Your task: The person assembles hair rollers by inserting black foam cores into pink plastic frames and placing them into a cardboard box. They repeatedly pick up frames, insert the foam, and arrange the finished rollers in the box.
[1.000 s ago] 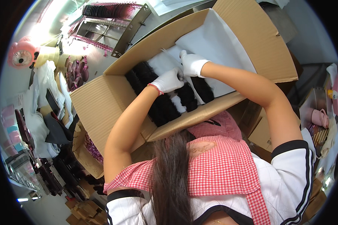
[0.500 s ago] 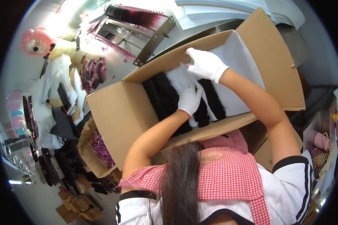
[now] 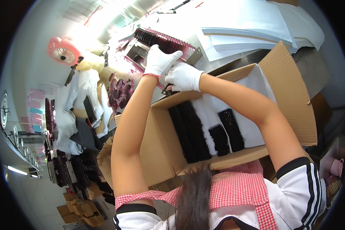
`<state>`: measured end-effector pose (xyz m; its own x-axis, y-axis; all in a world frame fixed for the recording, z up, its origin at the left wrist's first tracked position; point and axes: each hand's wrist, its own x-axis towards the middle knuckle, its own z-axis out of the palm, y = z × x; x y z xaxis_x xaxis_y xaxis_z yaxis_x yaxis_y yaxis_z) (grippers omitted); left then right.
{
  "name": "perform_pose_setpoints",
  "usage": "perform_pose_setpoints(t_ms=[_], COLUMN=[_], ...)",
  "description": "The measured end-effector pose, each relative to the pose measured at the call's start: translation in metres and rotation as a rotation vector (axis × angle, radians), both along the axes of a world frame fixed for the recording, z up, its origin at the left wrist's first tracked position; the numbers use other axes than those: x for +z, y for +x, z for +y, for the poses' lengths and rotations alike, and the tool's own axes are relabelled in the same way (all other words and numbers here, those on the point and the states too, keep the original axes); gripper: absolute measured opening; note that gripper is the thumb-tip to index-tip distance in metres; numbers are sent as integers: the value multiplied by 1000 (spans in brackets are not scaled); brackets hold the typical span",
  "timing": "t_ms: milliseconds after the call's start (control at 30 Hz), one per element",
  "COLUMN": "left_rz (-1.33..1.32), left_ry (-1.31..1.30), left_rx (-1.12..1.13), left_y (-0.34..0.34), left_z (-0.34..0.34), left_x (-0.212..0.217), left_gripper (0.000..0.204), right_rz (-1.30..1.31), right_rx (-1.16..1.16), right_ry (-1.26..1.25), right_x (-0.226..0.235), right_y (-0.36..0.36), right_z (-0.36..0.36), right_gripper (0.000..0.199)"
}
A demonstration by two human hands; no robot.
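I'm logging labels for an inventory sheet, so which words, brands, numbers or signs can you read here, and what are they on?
No text can be read in this picture.
Pink and blue sheets on the wall: too small and blurred to tell if they bear writing.
Cardboard box: no lettering visible on the sides that show.
White sheets: none to be made out.

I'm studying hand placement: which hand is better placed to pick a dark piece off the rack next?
Probably the left hand: it's closest to the row of dark pieces on the metal rack, while the right hand is lower in view, near the cardboard box.
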<state>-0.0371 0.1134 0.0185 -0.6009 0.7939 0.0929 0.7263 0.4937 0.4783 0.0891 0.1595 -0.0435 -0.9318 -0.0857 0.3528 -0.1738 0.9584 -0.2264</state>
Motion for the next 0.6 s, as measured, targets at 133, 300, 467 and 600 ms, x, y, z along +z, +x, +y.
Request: perform_pose_setpoints(t_ms=[133,300,467,600], left_rz=[33,-196,-4,264], left_ry=[-142,-231,-336,-579], left_rx=[-32,-145,-340,-727], left_y=[-14,-6,-5,-2], left_z=[23,33,42,52], left_x=[4,6,-2,-5], left_gripper=[110,83,52,21], right_rz=[28,-118,-135,-137], right_rx=[-10,36,54,45], right_ry=[95,-23,-39,24], right_x=[-1,2,1,-3], right_y=[-10,-17,-20,-21], right_z=[-9,-16,-14,-15], right_gripper=[23,14,15,18])
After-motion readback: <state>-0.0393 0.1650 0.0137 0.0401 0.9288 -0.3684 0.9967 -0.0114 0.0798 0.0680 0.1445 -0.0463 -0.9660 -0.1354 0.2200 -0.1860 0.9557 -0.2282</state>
